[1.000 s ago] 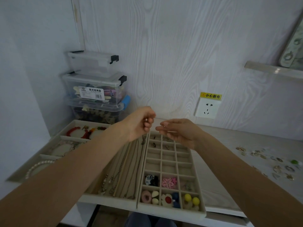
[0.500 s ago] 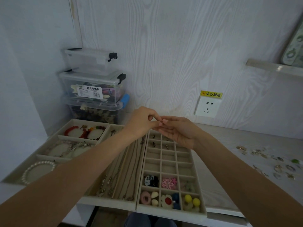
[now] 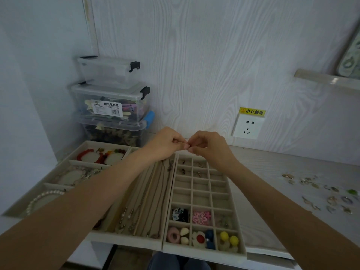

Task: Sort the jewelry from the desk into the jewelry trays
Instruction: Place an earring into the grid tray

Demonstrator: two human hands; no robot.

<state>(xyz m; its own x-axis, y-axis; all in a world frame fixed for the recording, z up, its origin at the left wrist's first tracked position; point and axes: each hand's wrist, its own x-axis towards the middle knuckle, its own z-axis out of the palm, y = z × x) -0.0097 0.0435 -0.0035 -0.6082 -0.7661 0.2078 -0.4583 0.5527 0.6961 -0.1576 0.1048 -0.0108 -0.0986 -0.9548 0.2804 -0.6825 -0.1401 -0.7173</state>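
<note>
My left hand (image 3: 165,144) and my right hand (image 3: 209,147) meet fingertip to fingertip above the far end of the grid tray (image 3: 228,221). Both pinch one tiny piece of jewelry (image 3: 189,146), too small to tell its kind. The grid tray holds small earrings in its far cells and colourful hair pieces in its near cells. Left of it lies the necklace tray (image 3: 124,238) with several thin chains. Further left, the bracelet tray (image 3: 64,162) holds red bead bracelets and a pearl strand. Loose jewelry (image 3: 331,199) lies scattered on the desk at the right.
Three stacked clear plastic boxes (image 3: 111,102) stand in the back left corner against the wall. A wall socket (image 3: 247,126) with a yellow warning label sits behind the desk (image 3: 272,172). A shelf (image 3: 327,78) juts out at the upper right.
My hands were apart a second ago, then came together. Now both have curled their fingers and pinch the same small piece between them.
</note>
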